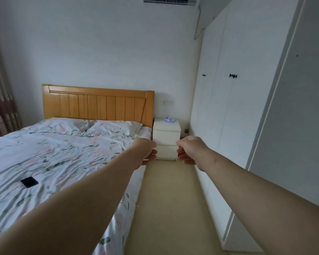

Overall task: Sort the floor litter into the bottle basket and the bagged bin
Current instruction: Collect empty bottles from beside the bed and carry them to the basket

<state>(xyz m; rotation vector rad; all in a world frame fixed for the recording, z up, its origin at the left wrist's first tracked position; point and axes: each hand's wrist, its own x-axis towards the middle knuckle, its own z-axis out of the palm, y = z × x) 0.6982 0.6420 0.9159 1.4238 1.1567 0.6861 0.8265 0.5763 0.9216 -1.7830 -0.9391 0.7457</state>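
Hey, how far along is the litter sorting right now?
Done: no litter shows on the floor between bed and wardrobe, but neither basket nor bin is in view, so what has been sorted cannot be judged. In hand: nothing; the left hand and right hand reach forward, holding nothing. Left: possibly the crumpled clear plastic on the nightstand.

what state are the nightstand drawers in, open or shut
Shut: both drawer fronts of the nightstand sit flush, no gap or contents showing.
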